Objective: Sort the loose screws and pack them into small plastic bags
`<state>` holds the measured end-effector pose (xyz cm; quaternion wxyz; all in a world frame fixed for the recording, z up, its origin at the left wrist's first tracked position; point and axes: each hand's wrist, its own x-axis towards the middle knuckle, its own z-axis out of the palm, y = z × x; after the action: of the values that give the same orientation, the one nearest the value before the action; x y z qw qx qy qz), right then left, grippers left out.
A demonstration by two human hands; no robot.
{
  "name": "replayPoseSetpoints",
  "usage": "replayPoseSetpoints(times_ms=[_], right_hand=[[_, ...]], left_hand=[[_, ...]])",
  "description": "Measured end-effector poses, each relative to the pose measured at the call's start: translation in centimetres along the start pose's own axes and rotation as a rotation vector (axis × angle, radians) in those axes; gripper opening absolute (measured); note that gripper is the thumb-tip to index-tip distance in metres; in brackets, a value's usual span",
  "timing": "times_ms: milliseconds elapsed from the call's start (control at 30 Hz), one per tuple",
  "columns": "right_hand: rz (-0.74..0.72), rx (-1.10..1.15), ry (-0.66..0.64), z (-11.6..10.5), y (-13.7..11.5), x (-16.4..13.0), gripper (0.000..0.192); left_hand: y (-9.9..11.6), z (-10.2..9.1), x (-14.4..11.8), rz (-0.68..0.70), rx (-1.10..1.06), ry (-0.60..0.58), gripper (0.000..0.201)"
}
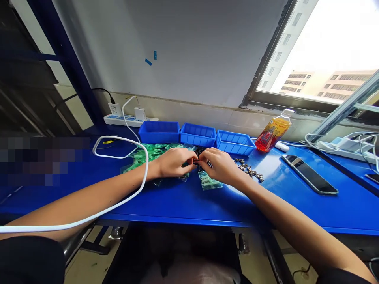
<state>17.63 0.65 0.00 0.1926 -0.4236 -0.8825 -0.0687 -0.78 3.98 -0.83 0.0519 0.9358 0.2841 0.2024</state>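
Note:
My left hand (175, 162) and my right hand (218, 165) meet over the blue table, thumbs and fingertips pinched together. Whatever small dark thing lies between the fingertips is too small to name. A heap of small clear bags with green contents (142, 157) spreads under and beyond my left hand. Just below my right hand lies one flat clear bag with pale green pieces (209, 181). Small dark metal parts (202, 152) show behind the fingers, partly hidden. Right of my right wrist is a loose pile of small metal pieces (250, 170).
Three blue bins (159, 132) stand in a row along the wall. A drink bottle (274, 131) and a phone (309, 173) are at the right. A white cable (145, 165) loops over my left forearm. Power strips (118, 119) sit at the back left and far right.

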Motion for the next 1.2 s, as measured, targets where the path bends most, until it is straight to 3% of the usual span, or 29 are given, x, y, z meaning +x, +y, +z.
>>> replayPoseSetpoints(times_ms=[200, 467, 733, 1200], right_hand=[[0.018, -0.02, -0.027, -0.13, 0.16, -0.11, 0.008], [0.045, -0.042, -0.042, -0.45, 0.53, -0.29, 0.008], [0.045, -0.044, -0.044, -0.22, 0.34, -0.27, 0.007], [0.131, -0.074, -0.08, -0.14, 0.0, -0.1, 0.011]], left_hand=[[0.27, 0.28, 0.26, 0.036, 0.085, -0.013, 0.016], [-0.04, 0.04, 0.21, 0.012, 0.042, -0.026, 0.018], [0.25, 0.2, 0.25, -0.044, 0.002, -0.002, 0.017], [0.0, 0.37, 0.38, -0.126, -0.006, -0.06, 0.019]])
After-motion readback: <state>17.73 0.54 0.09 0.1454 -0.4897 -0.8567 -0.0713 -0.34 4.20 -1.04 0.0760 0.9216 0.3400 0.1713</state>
